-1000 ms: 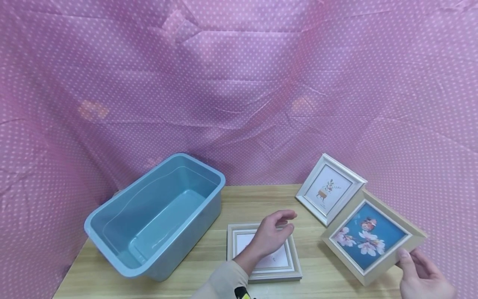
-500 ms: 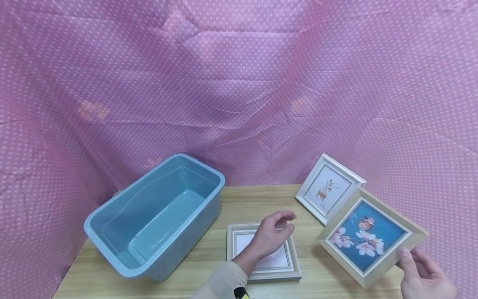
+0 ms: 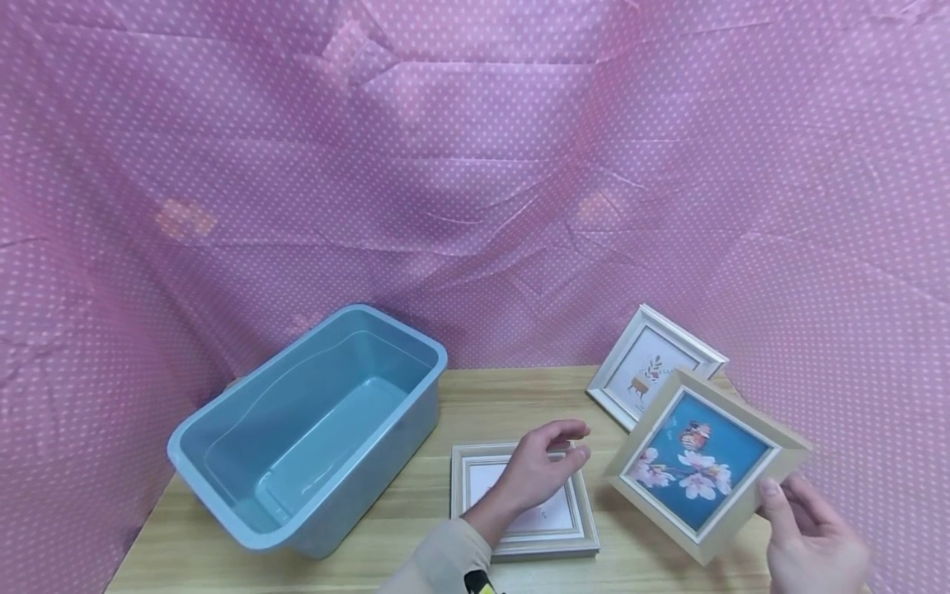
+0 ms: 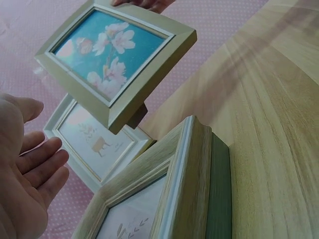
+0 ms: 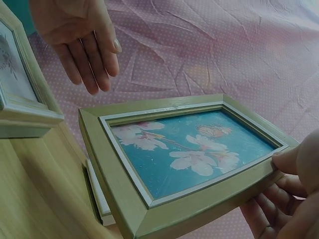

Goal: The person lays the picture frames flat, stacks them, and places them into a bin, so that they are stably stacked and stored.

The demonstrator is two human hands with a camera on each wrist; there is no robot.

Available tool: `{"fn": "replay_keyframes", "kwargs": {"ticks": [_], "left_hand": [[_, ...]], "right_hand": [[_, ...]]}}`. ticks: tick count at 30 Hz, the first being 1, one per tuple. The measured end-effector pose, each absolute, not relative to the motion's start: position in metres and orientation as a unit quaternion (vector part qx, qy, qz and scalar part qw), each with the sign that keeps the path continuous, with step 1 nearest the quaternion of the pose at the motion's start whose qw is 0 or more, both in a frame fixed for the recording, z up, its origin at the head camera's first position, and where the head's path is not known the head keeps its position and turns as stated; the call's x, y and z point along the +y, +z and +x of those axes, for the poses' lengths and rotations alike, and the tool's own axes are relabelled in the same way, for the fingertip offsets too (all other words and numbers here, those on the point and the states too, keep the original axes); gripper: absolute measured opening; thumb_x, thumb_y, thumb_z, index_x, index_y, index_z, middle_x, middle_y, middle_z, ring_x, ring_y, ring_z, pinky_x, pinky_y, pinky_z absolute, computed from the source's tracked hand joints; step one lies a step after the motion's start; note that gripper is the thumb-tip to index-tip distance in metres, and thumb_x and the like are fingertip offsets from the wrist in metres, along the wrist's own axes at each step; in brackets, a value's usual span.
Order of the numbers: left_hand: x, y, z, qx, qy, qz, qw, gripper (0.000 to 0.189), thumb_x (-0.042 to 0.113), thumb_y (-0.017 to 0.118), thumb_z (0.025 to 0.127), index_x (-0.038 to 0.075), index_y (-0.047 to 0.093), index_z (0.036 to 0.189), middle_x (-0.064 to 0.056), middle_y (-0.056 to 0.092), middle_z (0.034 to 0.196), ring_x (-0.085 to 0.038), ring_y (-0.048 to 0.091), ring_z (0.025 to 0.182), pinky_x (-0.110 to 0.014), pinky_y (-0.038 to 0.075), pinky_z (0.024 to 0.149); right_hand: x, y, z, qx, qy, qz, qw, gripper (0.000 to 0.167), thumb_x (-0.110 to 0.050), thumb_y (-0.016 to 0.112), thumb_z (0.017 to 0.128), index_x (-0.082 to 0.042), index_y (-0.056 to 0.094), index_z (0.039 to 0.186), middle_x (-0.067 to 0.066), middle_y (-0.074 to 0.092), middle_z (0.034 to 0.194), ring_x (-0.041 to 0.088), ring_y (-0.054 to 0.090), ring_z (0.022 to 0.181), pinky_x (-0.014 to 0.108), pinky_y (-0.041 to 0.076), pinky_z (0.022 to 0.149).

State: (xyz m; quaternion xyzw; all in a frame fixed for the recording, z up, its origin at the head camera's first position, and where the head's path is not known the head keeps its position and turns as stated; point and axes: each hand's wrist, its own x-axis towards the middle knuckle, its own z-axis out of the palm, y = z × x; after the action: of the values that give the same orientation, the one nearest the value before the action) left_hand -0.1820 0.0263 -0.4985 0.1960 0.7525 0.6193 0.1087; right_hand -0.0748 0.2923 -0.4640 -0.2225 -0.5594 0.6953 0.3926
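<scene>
My right hand (image 3: 812, 532) grips a beige picture frame (image 3: 745, 520) by its right edge, thumb on the front and fingers behind. Behind its glass is a blue picture of pink blossoms and a butterfly; the frame is tilted and raised over the table. My left hand (image 3: 538, 466) hovers with relaxed fingers above a second picture frame (image 3: 586, 516), which lies face up on the wood. In the left wrist view that hand (image 4: 30, 164) holds nothing. A white picture frame (image 3: 619, 363) with a potted-plant print sits at the back right, partly covered by the held one.
A deep blue-grey plastic bin (image 3: 386, 445) stands on the left of the wooden table (image 3: 512, 396), with nothing visible inside. Pink dotted cloth (image 3: 475, 206) hangs behind and along both sides of the table.
My right hand has carried the blossom picture frame leftward, so it now covers more of the white one. The left hand has stayed almost still.
</scene>
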Motion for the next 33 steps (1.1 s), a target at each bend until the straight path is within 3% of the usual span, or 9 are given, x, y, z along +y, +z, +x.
{"fn": "replay_keyframes", "kwargs": {"ticks": [3, 14, 22, 33], "left_hand": [[0.026, -0.499, -0.182, 0.752, 0.62, 0.196, 0.109, 0.049, 0.034, 0.069, 0.104, 0.01, 0.065, 0.146, -0.007, 0.072, 0.143, -0.04, 0.064, 0.136, -0.04, 0.057, 0.113], [0.026, -0.498, -0.184, 0.749, 0.624, 0.201, 0.101, 0.048, 0.029, 0.072, 0.102, 0.008, 0.065, 0.145, -0.009, 0.072, 0.143, -0.04, 0.065, 0.134, -0.035, 0.056, 0.113], [0.024, -0.498, -0.186, 0.755, 0.615, 0.204, 0.098, 0.049, 0.028, 0.073, 0.103, 0.008, 0.064, 0.146, -0.008, 0.072, 0.143, -0.028, 0.067, 0.133, -0.034, 0.054, 0.116], [0.019, -0.504, -0.188, 0.747, 0.624, 0.206, 0.103, 0.046, 0.021, 0.075, 0.101, 0.007, 0.065, 0.144, -0.009, 0.072, 0.142, -0.038, 0.067, 0.133, -0.032, 0.056, 0.113]], "right_hand": [[0.289, -0.464, -0.077, -0.564, 0.695, -0.204, 0.397, 0.039, 0.017, 0.072, 0.091, -0.021, 0.08, 0.098, -0.013, 0.08, 0.081, -0.003, 0.076, 0.067, 0.01, 0.06, 0.065], [0.281, -0.46, -0.082, -0.62, 0.668, -0.223, 0.345, 0.035, 0.007, 0.076, 0.095, -0.028, 0.076, 0.098, -0.018, 0.078, 0.082, -0.005, 0.075, 0.069, 0.008, 0.06, 0.069], [0.274, -0.461, -0.086, -0.612, 0.678, -0.188, 0.36, 0.04, 0.013, 0.073, 0.094, -0.027, 0.077, 0.098, -0.016, 0.079, 0.082, -0.004, 0.075, 0.069, 0.009, 0.06, 0.068], [0.267, -0.458, -0.09, -0.615, 0.684, -0.179, 0.348, 0.041, 0.013, 0.072, 0.094, -0.028, 0.077, 0.098, -0.016, 0.079, 0.082, -0.004, 0.076, 0.07, 0.009, 0.06, 0.069]]}}
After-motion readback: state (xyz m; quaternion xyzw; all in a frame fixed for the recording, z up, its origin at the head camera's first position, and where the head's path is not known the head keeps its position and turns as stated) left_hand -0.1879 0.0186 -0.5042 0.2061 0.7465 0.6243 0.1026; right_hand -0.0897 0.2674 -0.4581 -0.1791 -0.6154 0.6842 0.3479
